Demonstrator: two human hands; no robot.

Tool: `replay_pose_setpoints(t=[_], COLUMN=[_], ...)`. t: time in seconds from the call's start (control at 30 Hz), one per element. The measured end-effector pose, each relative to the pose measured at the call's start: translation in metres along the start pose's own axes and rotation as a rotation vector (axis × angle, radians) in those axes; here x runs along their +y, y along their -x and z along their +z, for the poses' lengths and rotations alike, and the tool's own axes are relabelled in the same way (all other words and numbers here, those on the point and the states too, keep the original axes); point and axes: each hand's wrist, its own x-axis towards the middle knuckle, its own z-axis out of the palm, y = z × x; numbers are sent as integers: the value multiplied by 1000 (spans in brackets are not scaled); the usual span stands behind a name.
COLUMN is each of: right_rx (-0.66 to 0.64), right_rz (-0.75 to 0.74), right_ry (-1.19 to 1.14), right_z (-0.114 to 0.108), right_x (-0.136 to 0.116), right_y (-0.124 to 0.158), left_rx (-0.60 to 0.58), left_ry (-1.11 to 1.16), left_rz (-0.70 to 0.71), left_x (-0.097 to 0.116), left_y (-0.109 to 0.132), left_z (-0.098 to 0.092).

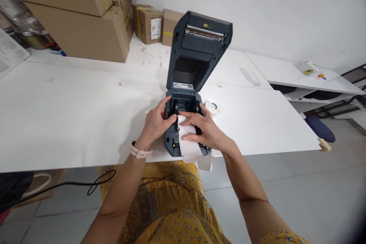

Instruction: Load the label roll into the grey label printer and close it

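A dark blue-grey label printer (170, 143) stands at the table's front edge, its lid (210, 47) tipped up and back. Inside, a strip of white label paper (190, 148) runs from a small roll between black holders, over the front and down past the table edge. My left hand (156, 122) grips the printer's left wall, fingers on the rim and thumb inside by the left holder. My right hand (207, 129) is bent over the paper, with fingertips at the roll and thumb on the strip. Part of the roll is hidden under my fingers.
Another white label roll (212, 106) lies just right of the printer. Cardboard boxes (82, 30) are stacked at the back left, with smaller boxes (148, 24) against the wall. A white shelf unit (303, 80) and blue stool (320, 129) are on the right. A black cable (71, 183) hangs below the table.
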Motion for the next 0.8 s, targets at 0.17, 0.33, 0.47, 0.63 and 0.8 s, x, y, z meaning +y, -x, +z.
replay_pose_setpoints(t=[0.17, 0.33, 0.47, 0.63, 0.8], right_rx=[7, 9, 7, 12, 15], right_rz=[-19, -18, -12, -13, 0], right_ry=[17, 4, -5, -9, -6], right_z=[1, 0, 0, 0, 0], right_x=[2, 1, 1, 0, -1], right_y=[1, 1, 1, 2, 2], left_rx=[0, 0, -11, -7, -7], left_ry=[3, 5, 7, -6, 7], left_rz=[19, 28, 18, 12, 17], left_x=[1, 0, 0, 0, 2], left_y=[0, 1, 1, 0, 1], left_z=[0, -1, -1, -1, -1])
